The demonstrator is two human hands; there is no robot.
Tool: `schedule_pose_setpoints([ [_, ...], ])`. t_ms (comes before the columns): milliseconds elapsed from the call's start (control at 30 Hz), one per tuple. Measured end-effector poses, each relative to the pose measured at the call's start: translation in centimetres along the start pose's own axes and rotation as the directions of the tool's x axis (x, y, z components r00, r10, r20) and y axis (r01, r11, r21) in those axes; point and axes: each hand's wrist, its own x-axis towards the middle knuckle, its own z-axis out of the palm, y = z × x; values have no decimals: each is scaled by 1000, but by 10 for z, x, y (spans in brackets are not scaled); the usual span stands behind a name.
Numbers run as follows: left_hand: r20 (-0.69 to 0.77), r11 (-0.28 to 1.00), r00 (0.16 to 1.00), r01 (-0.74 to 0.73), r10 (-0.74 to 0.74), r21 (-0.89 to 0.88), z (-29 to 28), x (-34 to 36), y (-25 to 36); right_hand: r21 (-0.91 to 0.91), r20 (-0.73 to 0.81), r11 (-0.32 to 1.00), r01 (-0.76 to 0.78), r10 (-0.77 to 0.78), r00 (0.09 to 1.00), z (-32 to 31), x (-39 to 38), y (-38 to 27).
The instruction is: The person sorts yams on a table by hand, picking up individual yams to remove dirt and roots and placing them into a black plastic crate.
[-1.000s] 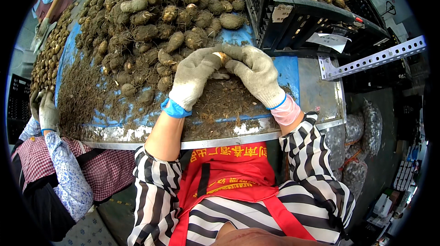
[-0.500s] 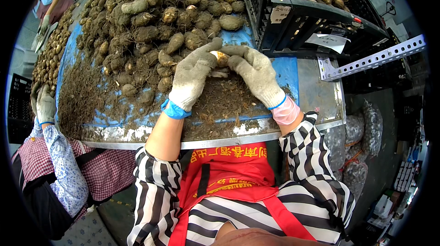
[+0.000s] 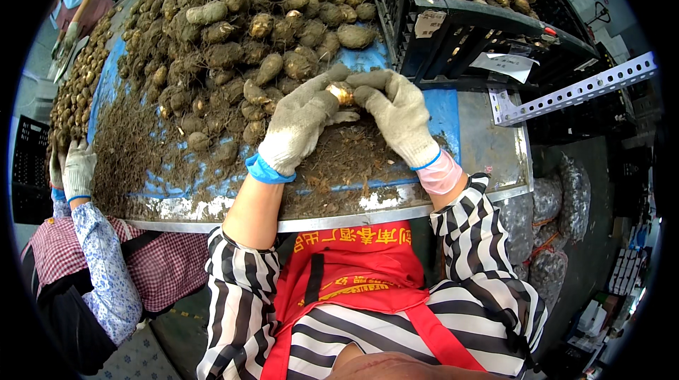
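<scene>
My left hand (image 3: 296,118) and my right hand (image 3: 398,114), both in dirty pale knit gloves, meet over the front of a blue-sheeted table. Their closed fingers grip a small taro-like tuber (image 3: 341,94) from either side; its pale, partly peeled surface shows between the thumbs. Just beyond them lies a big heap of brown, rooty tubers (image 3: 247,33). Under my wrists, loose soil and root scraps (image 3: 350,157) cover the blue sheet (image 3: 442,111).
A black crate (image 3: 467,40) of tubers stands back right, beside a perforated metal bar (image 3: 569,83). Filled sacks (image 3: 548,203) lie below right. At left, a co-worker's gloved hands (image 3: 74,168) are at more tubers (image 3: 81,83); another person (image 3: 81,5) bends further back.
My fingers have shifted slightly on the tuber, exposing a little more of it, with the left ones angled differently. The near co-worker's hands at left have moved a little.
</scene>
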Motion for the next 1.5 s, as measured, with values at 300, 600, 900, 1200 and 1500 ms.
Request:
schedule_pose_setpoints([
  [300,-27,993,999,-16,19,119,12,0,17,40,5,999,-1,1,1000,0,3,-2],
  [600,-101,933,995,19,19,358,22,-4,9,-25,57,1000,6,-5,998,1,-1,5],
  [900,-59,944,998,21,-2,328,21,-4,16,28,-21,999,-46,46,999,-12,6,14],
  [1200,-210,916,975,14,77,401,18,0,23,130,172,985,-111,88,981,1,-2,-13],
  [1500,-59,686,963,-142,261,714,17,-6,17,-94,188,985,-147,163,969,-4,6,-5],
])
